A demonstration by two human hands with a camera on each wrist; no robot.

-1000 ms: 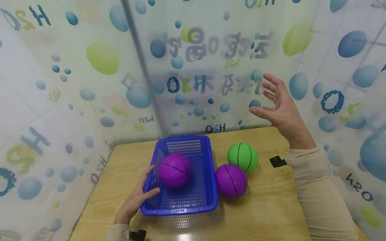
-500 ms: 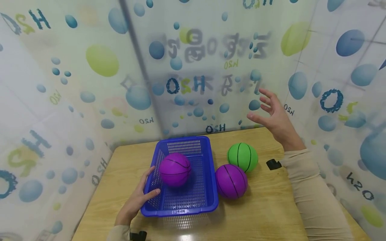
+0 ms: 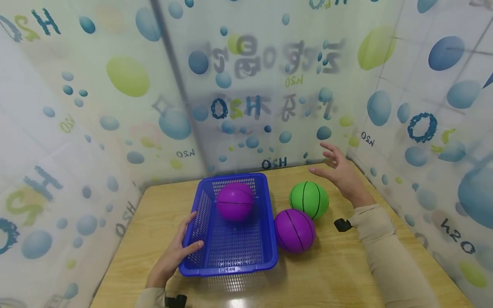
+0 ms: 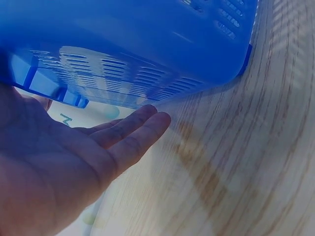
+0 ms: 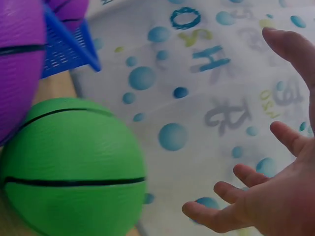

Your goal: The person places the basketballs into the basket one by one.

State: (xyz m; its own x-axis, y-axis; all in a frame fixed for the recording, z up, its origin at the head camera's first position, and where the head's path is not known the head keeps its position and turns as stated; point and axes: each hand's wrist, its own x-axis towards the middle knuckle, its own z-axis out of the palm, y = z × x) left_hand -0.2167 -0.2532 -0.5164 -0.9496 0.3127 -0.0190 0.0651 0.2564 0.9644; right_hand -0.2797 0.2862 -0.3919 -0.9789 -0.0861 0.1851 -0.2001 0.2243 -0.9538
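On backdrop (image 3: 127, 124): mirrored "H2O" (image 3: 236, 108) | left hand (image 3: 172, 254) grips basket (image 3: 270, 214) | right hand (image 3: 344, 176) spread

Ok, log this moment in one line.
left hand: holds blue basket; right hand: empty, near green ball; inside basket: purple ball; outside: second purple ball

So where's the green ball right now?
In the head view, the green ball sits on the table, right of the blue basket, just beyond the outer purple ball, near the right hand.
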